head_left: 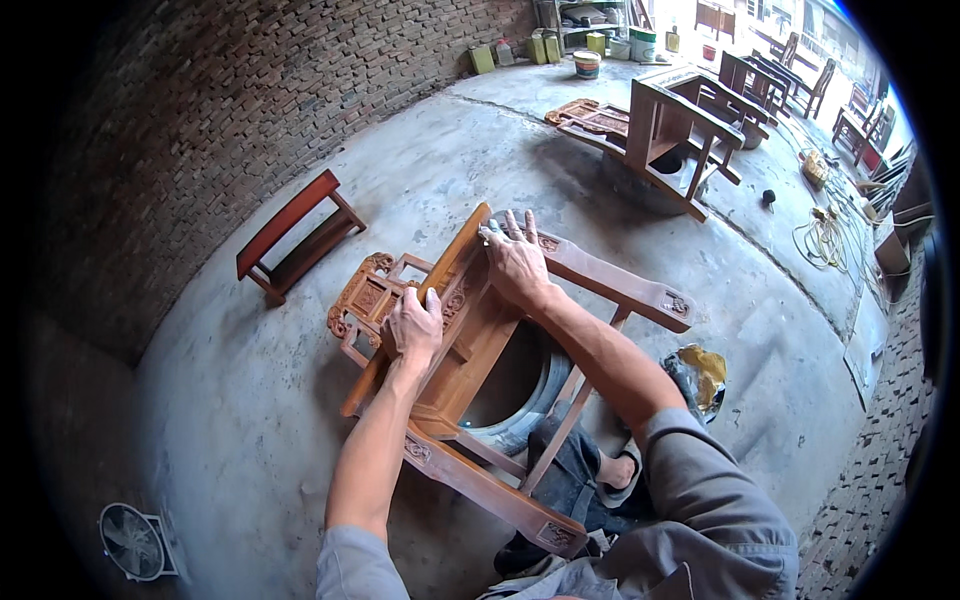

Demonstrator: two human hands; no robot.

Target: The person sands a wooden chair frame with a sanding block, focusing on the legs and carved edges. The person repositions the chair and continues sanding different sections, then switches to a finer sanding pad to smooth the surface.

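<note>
Carved wooden chair [470, 330] lying on its side atop a tyre [525, 400] on the concrete floor [250, 420]. Left hand [413, 328] fingers wrapped round a rail of the chair frame. Right hand [515, 262] pressed flat on the upper rail, fingers spread (something small under the fingertips, unclear). Small red bench [295, 238] well apart, left; another chair [675, 125] beyond.

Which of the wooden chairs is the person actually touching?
The carved chair lying over the tyre, under both hands; the other chair lies untouched farther off.
</note>
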